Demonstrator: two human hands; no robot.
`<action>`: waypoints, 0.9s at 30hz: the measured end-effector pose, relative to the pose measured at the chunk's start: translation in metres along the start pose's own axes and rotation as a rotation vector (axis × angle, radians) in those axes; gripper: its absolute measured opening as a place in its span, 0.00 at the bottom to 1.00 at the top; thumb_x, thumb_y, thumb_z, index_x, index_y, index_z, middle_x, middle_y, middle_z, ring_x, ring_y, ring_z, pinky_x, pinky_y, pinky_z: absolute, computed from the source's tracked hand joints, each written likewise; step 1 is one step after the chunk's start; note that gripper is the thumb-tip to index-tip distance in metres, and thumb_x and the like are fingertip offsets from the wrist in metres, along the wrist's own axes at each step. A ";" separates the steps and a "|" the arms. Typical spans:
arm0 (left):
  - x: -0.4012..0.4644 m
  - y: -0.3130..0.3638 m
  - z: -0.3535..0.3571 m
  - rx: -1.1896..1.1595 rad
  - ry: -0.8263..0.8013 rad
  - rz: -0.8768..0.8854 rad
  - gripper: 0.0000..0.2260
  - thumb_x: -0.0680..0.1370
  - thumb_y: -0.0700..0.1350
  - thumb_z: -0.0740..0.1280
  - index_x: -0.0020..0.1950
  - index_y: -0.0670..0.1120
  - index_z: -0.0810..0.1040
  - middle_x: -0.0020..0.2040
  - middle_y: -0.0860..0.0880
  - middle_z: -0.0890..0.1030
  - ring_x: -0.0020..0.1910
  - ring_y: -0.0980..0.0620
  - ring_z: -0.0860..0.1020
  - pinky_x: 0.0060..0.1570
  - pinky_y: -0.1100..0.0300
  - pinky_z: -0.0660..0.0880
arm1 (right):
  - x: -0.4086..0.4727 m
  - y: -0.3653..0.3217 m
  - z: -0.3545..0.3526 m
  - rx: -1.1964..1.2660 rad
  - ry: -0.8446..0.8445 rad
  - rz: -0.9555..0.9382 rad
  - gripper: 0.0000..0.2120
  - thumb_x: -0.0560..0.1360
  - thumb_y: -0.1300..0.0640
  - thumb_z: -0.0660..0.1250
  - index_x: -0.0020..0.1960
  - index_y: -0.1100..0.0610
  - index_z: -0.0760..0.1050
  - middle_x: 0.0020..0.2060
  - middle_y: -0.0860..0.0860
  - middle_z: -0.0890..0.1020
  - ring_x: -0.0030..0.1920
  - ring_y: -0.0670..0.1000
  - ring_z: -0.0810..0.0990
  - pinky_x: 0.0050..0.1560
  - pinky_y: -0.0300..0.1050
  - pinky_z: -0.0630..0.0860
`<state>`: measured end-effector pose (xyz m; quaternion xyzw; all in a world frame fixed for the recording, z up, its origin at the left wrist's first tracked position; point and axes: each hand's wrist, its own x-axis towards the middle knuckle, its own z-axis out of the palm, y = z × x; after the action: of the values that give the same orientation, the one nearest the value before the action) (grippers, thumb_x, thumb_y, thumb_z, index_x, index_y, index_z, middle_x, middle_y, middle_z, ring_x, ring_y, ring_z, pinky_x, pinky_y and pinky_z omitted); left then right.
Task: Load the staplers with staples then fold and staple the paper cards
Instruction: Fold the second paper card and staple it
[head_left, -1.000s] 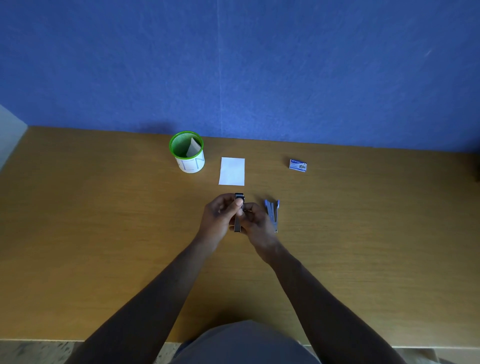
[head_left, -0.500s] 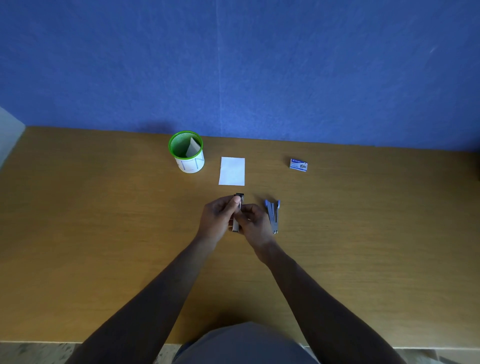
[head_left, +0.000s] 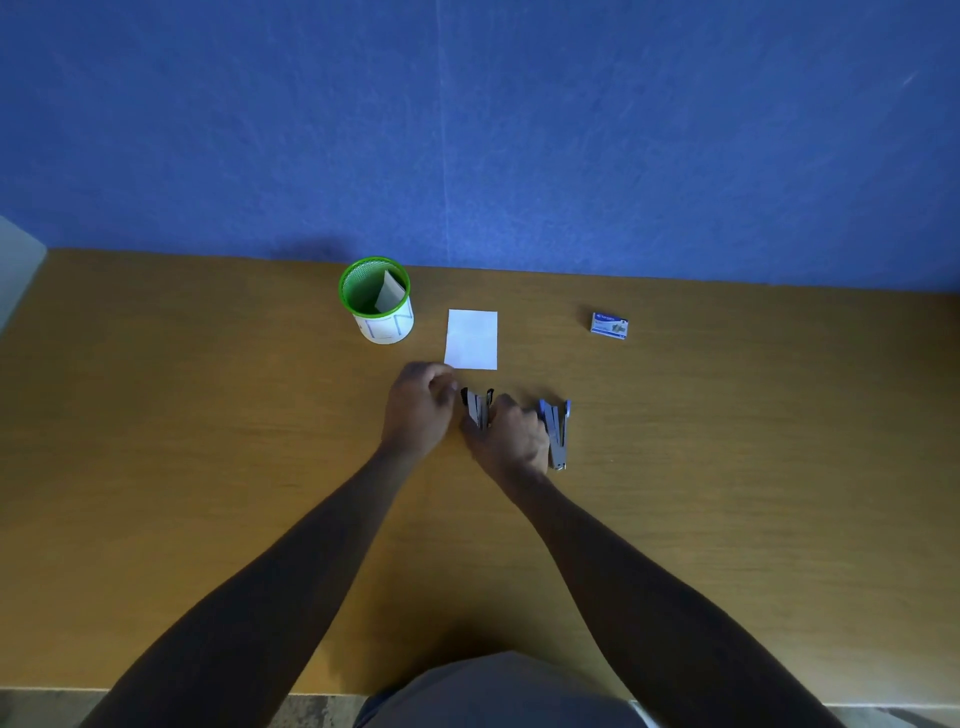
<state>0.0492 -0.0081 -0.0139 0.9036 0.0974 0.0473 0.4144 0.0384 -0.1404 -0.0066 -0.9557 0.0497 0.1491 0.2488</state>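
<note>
On the wooden bench (head_left: 208, 467), set against a blue wall (head_left: 467, 130), the person's right hand (head_left: 511, 441) holds the near end of a black-tipped stapler (head_left: 478, 408), its fingers curled round the metal body while the stapler's two arms stand parted in a narrow V pointing away from them. The left hand (head_left: 421, 410) sits just left of that stapler with its fingers loosely curled; from here I cannot tell whether they touch it or pinch anything small. A second stapler with blue tips (head_left: 557, 431) lies just right of the right hand, also splayed open, its length running toward the person. Beyond the hands a white paper card (head_left: 471, 339) lies flat, its near left corner close to the left hand's knuckles. To its left stands a green mesh cup (head_left: 376, 301) with a white band round its lower half bearing some blue lettering I cannot read; a folded greyish card (head_left: 390, 293) leans inside it. Well off to the right, near the wall, is a small blue and white staple box (head_left: 609, 326), its printed label too small to make out.
</note>
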 end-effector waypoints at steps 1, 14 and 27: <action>0.007 -0.001 0.000 0.049 -0.021 0.023 0.10 0.76 0.40 0.69 0.56 0.40 0.80 0.54 0.42 0.79 0.53 0.46 0.78 0.53 0.60 0.72 | 0.002 -0.001 0.001 -0.028 -0.013 -0.011 0.22 0.76 0.41 0.65 0.55 0.60 0.74 0.46 0.58 0.82 0.47 0.61 0.82 0.43 0.49 0.76; 0.087 -0.001 0.015 0.471 -0.441 0.154 0.31 0.77 0.48 0.67 0.76 0.43 0.58 0.76 0.44 0.58 0.75 0.43 0.54 0.72 0.48 0.57 | 0.021 0.002 0.004 -0.140 -0.094 -0.070 0.33 0.75 0.29 0.58 0.53 0.60 0.77 0.45 0.59 0.84 0.48 0.60 0.83 0.42 0.48 0.76; 0.111 0.003 0.014 0.681 -0.497 0.329 0.39 0.72 0.57 0.71 0.76 0.44 0.58 0.76 0.47 0.62 0.75 0.45 0.59 0.70 0.47 0.62 | 0.103 0.021 -0.020 -0.179 -0.044 -0.379 0.30 0.77 0.56 0.69 0.76 0.61 0.64 0.74 0.57 0.68 0.77 0.58 0.60 0.74 0.56 0.60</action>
<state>0.1601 0.0031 -0.0200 0.9758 -0.1400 -0.1408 0.0914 0.1375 -0.1706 -0.0316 -0.9629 -0.1498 0.1242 0.1872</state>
